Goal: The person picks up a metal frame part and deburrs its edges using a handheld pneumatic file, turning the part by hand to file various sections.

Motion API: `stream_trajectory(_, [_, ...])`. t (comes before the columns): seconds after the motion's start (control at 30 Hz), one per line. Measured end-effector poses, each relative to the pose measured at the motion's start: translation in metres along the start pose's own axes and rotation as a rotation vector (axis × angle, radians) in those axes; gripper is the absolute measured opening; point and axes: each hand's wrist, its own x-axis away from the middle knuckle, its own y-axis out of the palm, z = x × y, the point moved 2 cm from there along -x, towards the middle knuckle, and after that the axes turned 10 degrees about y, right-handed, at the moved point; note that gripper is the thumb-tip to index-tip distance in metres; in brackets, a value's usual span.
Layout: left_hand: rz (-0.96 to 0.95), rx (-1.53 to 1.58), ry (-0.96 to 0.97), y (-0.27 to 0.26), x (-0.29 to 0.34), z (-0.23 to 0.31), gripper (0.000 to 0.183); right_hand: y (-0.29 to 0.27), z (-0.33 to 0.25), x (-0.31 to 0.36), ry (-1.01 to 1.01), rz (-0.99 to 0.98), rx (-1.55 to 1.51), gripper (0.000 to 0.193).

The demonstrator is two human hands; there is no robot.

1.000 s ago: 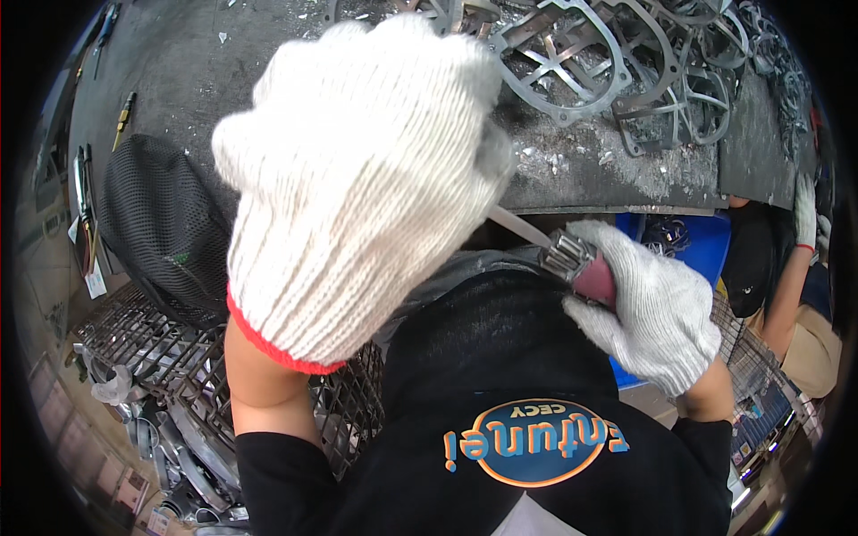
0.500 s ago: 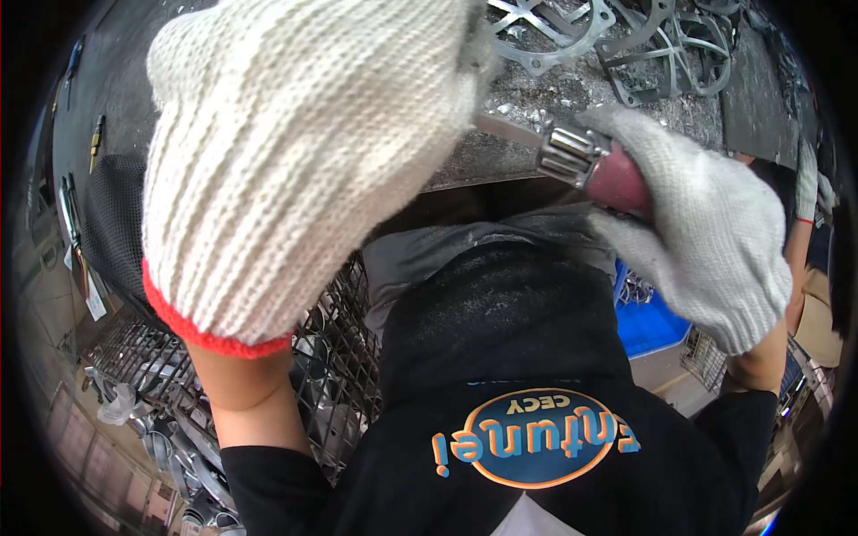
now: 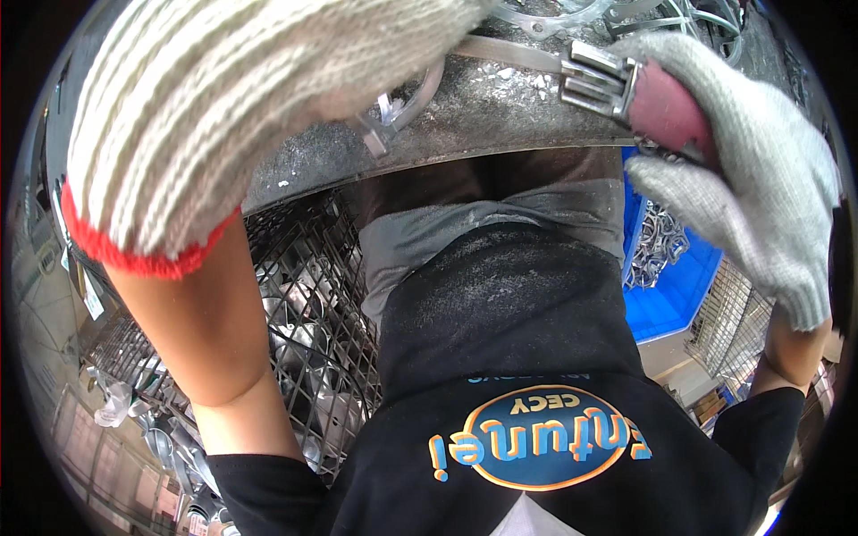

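Observation:
My left hand (image 3: pixel 259 98), in a white knitted glove with a red cuff, is closed over a grey metal casting (image 3: pixel 427 96). Only a curved rim and a small tab of the casting show below the glove. My right hand (image 3: pixel 751 170), also gloved, grips a hand tool by its dark red handle (image 3: pixel 666 107). That tool has a slotted metal collar (image 3: pixel 597 80) and a long flat blade (image 3: pixel 514 54), which looks like a file. The blade's far end reaches toward the left glove, and the glove hides whether it touches the casting.
More open-frame castings (image 3: pixel 688 22) lie at the back of the dusty dark bench (image 3: pixel 313 161), among pale metal chips. Below at left stands a wire basket (image 3: pixel 304 241) of metal parts. A blue bin (image 3: pixel 661 313) with small metal pieces sits below at right.
My left hand has moved left and up, uncovering part of the casting. The right hand and tool have shifted right and slightly up. More of the basket and blue bin shows.

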Motion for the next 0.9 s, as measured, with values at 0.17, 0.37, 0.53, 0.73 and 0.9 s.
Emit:
stream_trajectory(0.17, [0.073, 0.046, 0.060, -0.024, 0.046, 0.019, 0.023, 0.012, 0.006, 0.004, 0.088, 0.030, 0.136, 0.063])
stream_trajectory(0.37, [0.157, 0.069, 0.118, -0.010, 0.039, 0.017, 0.022, 0.052, -0.003, 0.030, 0.264, -0.069, -0.068, 0.063])
stream_trajectory(0.53, [0.181, -0.036, 0.125, 0.000, 0.029, -0.022, 0.021, 0.070, -0.016, 0.031, 0.355, -0.281, -0.422, 0.068])
stream_trajectory(0.73, [0.577, 0.396, -0.359, 0.022, 0.097, -0.022, 0.023, 0.073, -0.007, 0.055, 0.344, -0.186, -0.462, 0.087])
stream_trajectory(0.9, [0.395, 0.463, -0.404, -0.010, 0.097, -0.004, 0.064, 0.072, -0.005, 0.057, 0.283, 0.048, -0.396, 0.085])
